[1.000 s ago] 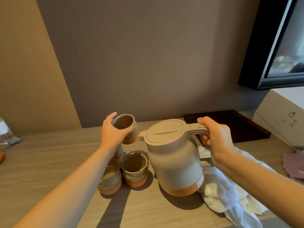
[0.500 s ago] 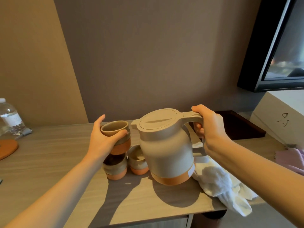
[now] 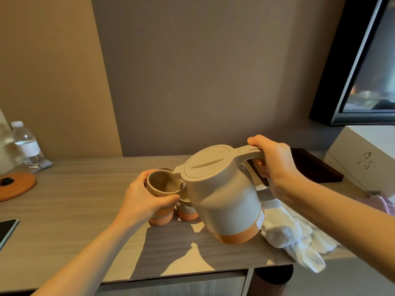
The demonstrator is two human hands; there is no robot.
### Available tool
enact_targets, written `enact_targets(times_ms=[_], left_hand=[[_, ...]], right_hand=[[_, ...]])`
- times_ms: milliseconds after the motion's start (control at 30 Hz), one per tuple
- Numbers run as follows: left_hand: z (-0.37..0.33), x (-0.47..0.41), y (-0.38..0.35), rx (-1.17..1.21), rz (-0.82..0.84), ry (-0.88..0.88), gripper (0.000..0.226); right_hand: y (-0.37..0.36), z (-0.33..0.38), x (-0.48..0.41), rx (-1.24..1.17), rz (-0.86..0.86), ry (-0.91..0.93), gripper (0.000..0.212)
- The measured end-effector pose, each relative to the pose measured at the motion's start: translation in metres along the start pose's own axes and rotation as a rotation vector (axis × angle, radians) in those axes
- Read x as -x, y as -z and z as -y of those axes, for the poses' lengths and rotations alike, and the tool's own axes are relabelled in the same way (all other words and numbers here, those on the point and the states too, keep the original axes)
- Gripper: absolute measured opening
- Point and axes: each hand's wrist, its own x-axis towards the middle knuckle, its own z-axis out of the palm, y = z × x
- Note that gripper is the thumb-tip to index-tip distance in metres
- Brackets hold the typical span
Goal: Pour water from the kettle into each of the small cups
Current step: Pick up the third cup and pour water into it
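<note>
My right hand [image 3: 275,165] grips the handle of a beige kettle [image 3: 222,197] with an orange base, lifted off the table and tilted left. Its spout sits at the rim of a small beige cup [image 3: 162,184] that my left hand [image 3: 143,199] holds just above the table. Under that cup stands a second small cup [image 3: 161,217], mostly hidden by my hand. A third cup [image 3: 187,210] stands between it and the kettle, partly hidden. I cannot tell whether water is flowing.
A wooden table [image 3: 85,201] carries a white towel [image 3: 297,238] under the kettle's right side, a dark tray [image 3: 316,167] behind, an orange kettle base [image 3: 15,186] and a water bottle [image 3: 26,144] far left, a phone [image 3: 6,229] at the left edge.
The kettle has been lifted and tilted further left, its spout now at the held cup. My left hand has lowered the cup and turned its mouth toward the spout.
</note>
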Motion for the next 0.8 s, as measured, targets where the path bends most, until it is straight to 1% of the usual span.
enact_targets(times_ms=[267, 400, 533, 667, 800], left_hand=[[0.005, 0.005, 0.007, -0.130, 0.114, -0.039, 0.088], [0.007, 0.005, 0.005, -0.162, 0.116, -0.047, 0.091], [0.011, 0.003, 0.006, -0.199, 0.125, -0.059, 0.089], [0.012, 0.002, 0.008, -0.249, 0.131, -0.083, 0.095], [0.008, 0.003, 0.007, -0.296, 0.138, -0.116, 0.091]], right_hand=[[-0.004, -0.005, 0.002, 0.100, 0.049, 0.002, 0.031], [-0.006, -0.007, 0.002, 0.133, 0.076, -0.003, 0.031], [-0.007, -0.008, 0.001, 0.163, 0.097, -0.006, 0.030], [-0.008, -0.009, 0.000, 0.200, 0.117, 0.017, 0.031], [-0.009, -0.010, -0.002, 0.238, 0.135, 0.062, 0.036]])
